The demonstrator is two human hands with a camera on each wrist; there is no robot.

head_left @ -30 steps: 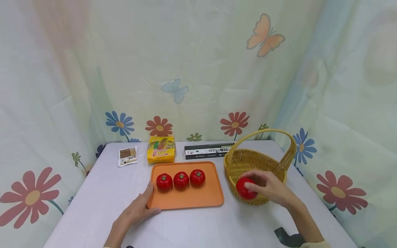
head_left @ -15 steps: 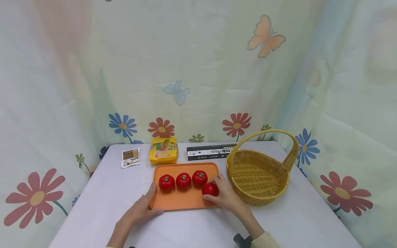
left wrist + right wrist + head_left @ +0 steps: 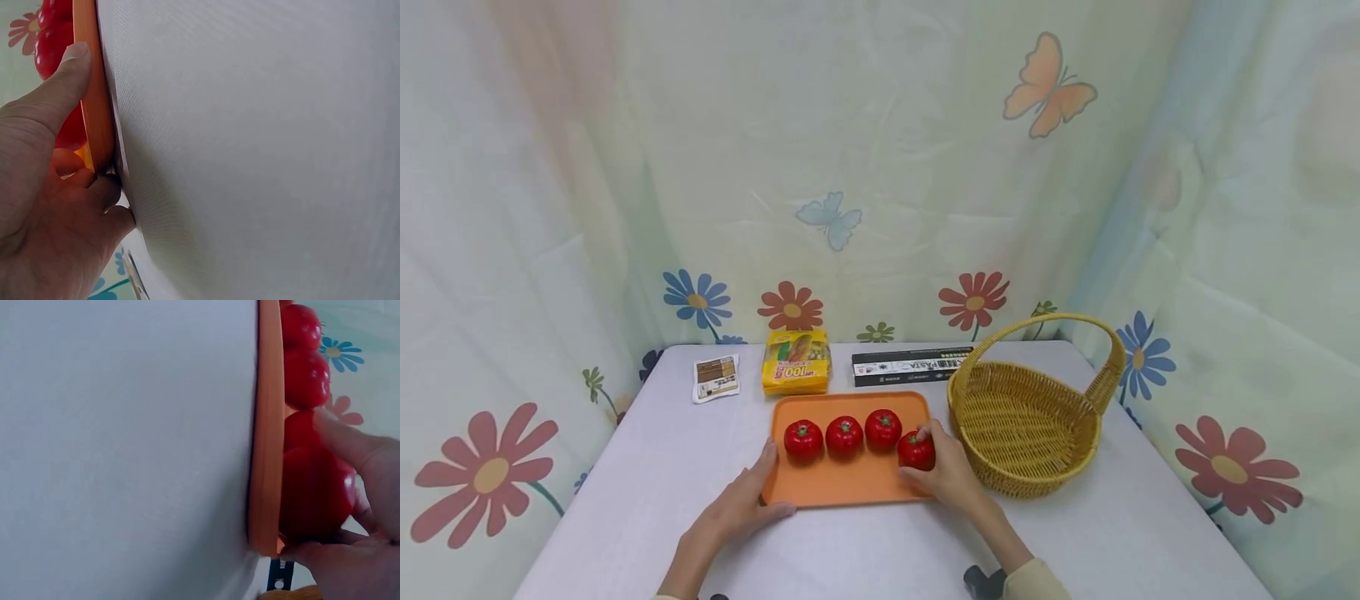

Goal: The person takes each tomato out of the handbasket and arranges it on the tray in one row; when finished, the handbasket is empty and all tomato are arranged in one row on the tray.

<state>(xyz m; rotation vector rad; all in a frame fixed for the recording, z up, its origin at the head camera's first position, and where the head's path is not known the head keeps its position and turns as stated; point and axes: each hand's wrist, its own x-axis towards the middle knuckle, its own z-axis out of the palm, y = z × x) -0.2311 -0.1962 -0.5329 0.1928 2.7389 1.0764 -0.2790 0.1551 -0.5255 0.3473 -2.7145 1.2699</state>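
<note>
An orange tray (image 3: 850,490) lies on the table, its near left corner held by my left hand (image 3: 741,500). The left wrist view shows the thumb (image 3: 74,69) against the tray's front wall and the other fingers bent at its side. At the tray's right end my right hand (image 3: 951,471) grips a red tomato (image 3: 916,451), which sits on or just above the tray. Three more tomatoes stand in a row to its left: one at the left (image 3: 803,439), one in the middle (image 3: 844,436) and one nearest the gripped tomato (image 3: 883,428). In the right wrist view, fingers and thumb hold the tomato (image 3: 315,494) from its sides.
A wicker basket (image 3: 1026,429) with a tall handle stands right of the tray, close to my right hand. Behind the tray lie a yellow packet (image 3: 796,363), a black pasta box (image 3: 906,367) and a small white-and-brown sachet (image 3: 717,379). A flowered curtain (image 3: 880,167) surrounds the table.
My right hand has carried the tomato left from the basket to the tray's right end, then shifted it slightly right there. My left hand has stayed at the tray's left corner.
</note>
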